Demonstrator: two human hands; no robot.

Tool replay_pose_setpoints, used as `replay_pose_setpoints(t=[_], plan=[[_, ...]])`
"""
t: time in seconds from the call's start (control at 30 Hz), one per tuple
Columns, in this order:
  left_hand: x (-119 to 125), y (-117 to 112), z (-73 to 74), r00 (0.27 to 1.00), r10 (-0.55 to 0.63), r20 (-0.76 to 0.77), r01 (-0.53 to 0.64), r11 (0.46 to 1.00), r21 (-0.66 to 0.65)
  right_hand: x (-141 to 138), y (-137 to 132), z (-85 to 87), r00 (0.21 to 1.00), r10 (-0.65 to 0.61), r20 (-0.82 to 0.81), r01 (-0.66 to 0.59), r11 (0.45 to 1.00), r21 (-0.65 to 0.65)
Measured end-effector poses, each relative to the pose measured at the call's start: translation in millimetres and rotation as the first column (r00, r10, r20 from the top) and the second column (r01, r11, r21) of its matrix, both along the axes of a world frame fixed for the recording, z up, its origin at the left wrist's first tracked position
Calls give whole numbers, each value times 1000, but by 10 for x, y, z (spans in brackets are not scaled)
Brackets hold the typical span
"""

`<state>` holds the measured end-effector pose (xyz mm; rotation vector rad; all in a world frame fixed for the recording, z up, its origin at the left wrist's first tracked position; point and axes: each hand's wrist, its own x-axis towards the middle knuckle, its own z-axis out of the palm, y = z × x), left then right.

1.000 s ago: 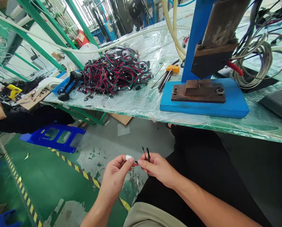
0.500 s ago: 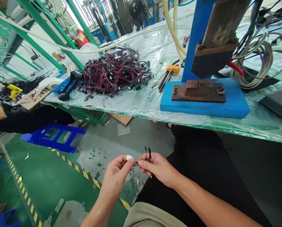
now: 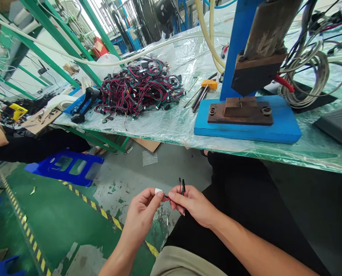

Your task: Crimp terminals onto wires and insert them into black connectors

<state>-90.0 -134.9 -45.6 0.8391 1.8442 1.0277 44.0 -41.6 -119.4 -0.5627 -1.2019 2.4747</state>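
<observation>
A wire harness (image 3: 183,186) bridges the person's hands in front of the workbench (image 3: 171,128); the left hand (image 3: 142,210) pinches one dark lead (image 3: 166,196); the right hand (image 3: 194,204) grips the rest. Over there lies a tangled cable heap (image 3: 139,90).

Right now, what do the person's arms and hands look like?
The left forearm and right forearm are bare, with no sleeve or watch showing. The left hand and right hand wear no gloves. The left seems to have a white wrap on one finger, maybe tape.
</observation>
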Motion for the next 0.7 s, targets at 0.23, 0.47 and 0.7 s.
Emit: replay_pose_setpoints(t=[0.23,0.47,0.7], plan=[[-40,-24,-57,997,-11,-81,8,999,-44,-13,-21,-31,999,2,53,-5,998,70],[-38,-40,-71,990,3,-143,-18,995,-101,-35,-62,-40,985,-120,120,92,972,216],[-25,-32,-58,990,-24,-138,8,993,-117,-18,-50,-33,978,-135,160,93,964,248]])
